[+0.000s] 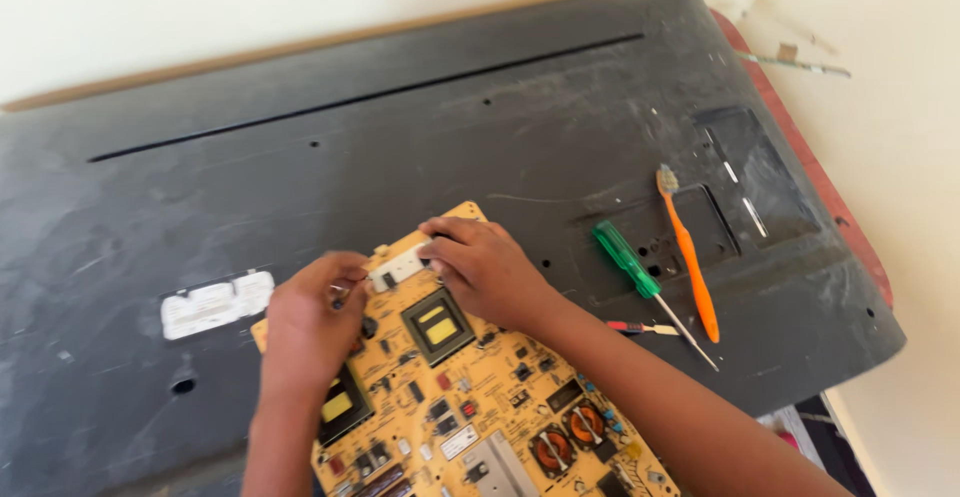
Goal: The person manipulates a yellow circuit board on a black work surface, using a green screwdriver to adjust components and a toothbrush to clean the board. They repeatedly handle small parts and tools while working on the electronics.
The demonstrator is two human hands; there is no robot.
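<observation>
A yellow circuit board [470, 397] with black transformers, copper coils and small parts lies on a large dark grey plastic panel [400, 147]. My left hand [310, 322] rests on the board's left edge, fingers pinched near a white connector [398, 267] at the board's top edge. My right hand [480, 267] presses on the board's top corner, fingertips touching the other end of that white connector. Whether either hand grips the connector is unclear.
To the right on the panel lie a green-handled screwdriver [628, 260], an orange toothbrush [690, 257] and a small red-tipped tool [632, 328]. A white sticker [215, 303] is on the panel's left part. A cream floor surrounds the panel.
</observation>
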